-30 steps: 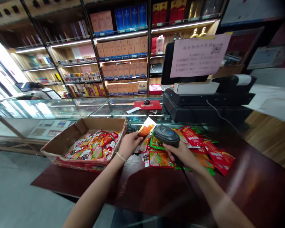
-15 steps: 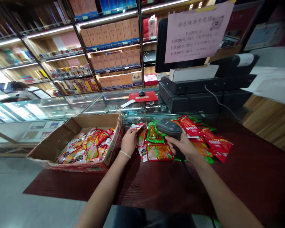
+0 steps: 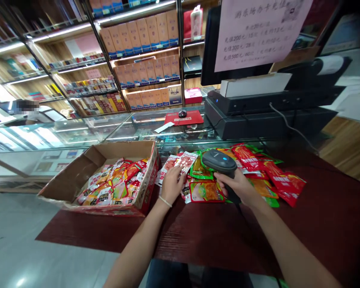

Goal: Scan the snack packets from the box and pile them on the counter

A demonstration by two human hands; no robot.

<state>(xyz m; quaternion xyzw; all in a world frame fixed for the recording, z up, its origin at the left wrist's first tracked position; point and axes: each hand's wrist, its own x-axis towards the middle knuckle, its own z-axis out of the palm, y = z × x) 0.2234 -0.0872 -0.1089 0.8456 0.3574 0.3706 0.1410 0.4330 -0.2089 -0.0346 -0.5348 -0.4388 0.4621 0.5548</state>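
Note:
My left hand [image 3: 173, 185], with a pale band at the wrist, has its fingers on a pink-and-white snack packet [image 3: 188, 160] and appears to grip its near edge. Beside it lies a similar white-and-pink packet [image 3: 169, 165], partly under the hand. My right hand [image 3: 238, 186] is wrapped round the handle of a black barcode scanner [image 3: 219, 161], whose head sits above the packets and shows a small blue light. A red-edged packet [image 3: 206, 192] and a green packet [image 3: 199, 170] lie between the hands. Red packets [image 3: 276, 178] are heaped right of the scanner.
A cardboard box [image 3: 150, 182] of snack packets stands at the left on the dark red counter [image 3: 198, 236]. Behind are a glass display case [image 3: 120, 134], a mouse [image 3: 182, 114] on a red pad, and a black till [image 3: 243, 120] under a screen [image 3: 210, 48]. Another person is at the far left.
The packet in my left hand has turned from nearly edge-on to face-up, showing its pink-and-white front. A blue light now shows on the scanner. The whole view has shifted slightly.

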